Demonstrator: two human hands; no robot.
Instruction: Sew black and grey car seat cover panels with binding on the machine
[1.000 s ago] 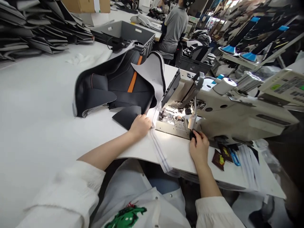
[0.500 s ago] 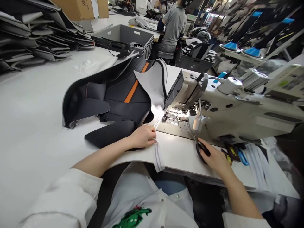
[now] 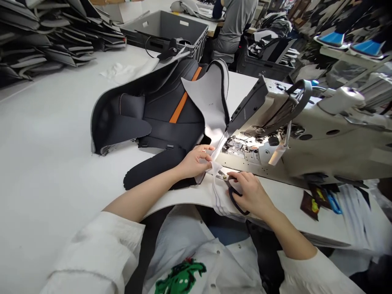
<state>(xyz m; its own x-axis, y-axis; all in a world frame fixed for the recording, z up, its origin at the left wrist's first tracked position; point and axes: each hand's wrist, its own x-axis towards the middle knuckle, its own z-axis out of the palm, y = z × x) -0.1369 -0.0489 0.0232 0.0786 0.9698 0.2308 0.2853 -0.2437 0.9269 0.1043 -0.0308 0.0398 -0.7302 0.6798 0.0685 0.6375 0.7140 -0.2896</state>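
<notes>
My left hand [image 3: 197, 161] pinches a white fabric strip [image 3: 217, 192] with thin bluish stripes, close to the sewing machine's needle area. The strip's lower end hangs over the table's front edge. In my right hand [image 3: 249, 192] are black-handled scissors [image 3: 235, 200], their blades at the strip just right of my left fingers. Whether the blades have closed on the cloth I cannot tell. A black seat cover [image 3: 171, 134] with an orange stripe and a pale grey backing flap lies left of the machine, partly under my left hand and forearm.
The sewing machine [image 3: 275, 134] stands at the right, its lamp lit. Small brown packets [image 3: 310, 204], a blue tool [image 3: 333, 202] and more striped strips [image 3: 352, 208] lie beside it. Stacked dark panels [image 3: 45, 36] and a grey crate [image 3: 165, 30] are behind; a person [image 3: 235, 26] sits beyond.
My right hand has picked up the scissors beside the machine and brought them left to the strip. My left hand has taken hold of the strip. The view has shifted.
</notes>
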